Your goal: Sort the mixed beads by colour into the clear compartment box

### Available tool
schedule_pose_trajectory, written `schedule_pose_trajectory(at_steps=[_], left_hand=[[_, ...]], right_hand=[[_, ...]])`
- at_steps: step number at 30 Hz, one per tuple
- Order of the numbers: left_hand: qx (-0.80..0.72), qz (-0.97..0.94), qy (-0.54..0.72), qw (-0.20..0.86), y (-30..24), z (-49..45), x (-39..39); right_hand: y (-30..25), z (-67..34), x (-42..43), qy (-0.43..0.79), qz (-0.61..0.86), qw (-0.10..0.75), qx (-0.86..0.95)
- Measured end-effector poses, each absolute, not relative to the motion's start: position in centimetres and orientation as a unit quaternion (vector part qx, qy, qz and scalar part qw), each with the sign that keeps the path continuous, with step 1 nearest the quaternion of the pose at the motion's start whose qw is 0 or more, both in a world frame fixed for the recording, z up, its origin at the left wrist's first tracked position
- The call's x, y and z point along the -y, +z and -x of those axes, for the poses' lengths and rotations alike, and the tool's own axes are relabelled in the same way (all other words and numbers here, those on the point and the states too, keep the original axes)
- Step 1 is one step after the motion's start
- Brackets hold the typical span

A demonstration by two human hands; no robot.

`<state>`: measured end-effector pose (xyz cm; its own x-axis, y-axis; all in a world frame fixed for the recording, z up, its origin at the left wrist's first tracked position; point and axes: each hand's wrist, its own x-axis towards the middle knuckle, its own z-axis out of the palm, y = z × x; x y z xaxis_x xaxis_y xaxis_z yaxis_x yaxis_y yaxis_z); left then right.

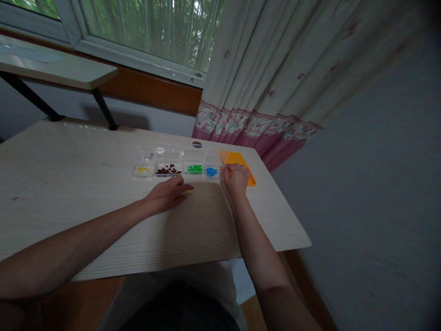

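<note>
My left hand (167,195) is low over the table in front of the clear boxes, its thumb and fingers closed around a small yellow piece (189,191). My right hand (237,180) is closed in a pinch at the near left part of an orange tray (248,171); what its fingertips hold is hidden. Clear lidded boxes stand in a row, holding yellow pieces (143,171), dark brown pieces (168,170), green pieces (195,169) and blue pieces (211,172). The blue ones are closest to my right hand.
The pale wooden table (103,193) has its right edge near a grey wall (361,184). A raised shelf (69,69) on black legs stands at the back left. Behind the table hang a floral curtain (262,82) and a window (155,32). A round cable hole (197,144) lies behind the boxes.
</note>
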<state>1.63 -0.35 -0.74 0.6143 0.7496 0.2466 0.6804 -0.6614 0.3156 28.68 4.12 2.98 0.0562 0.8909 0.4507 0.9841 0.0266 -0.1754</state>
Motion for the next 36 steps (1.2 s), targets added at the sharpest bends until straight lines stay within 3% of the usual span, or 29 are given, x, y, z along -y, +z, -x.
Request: schedule_pose_trajectory(at_steps=[36], left_hand=[[-0.383, -0.901, 0.165, 0.119, 0.0, -2.0, 0.7]], right_hand=[[1.0, -27.3, -3.6, -0.044, 0.577, 0.278, 0.767]])
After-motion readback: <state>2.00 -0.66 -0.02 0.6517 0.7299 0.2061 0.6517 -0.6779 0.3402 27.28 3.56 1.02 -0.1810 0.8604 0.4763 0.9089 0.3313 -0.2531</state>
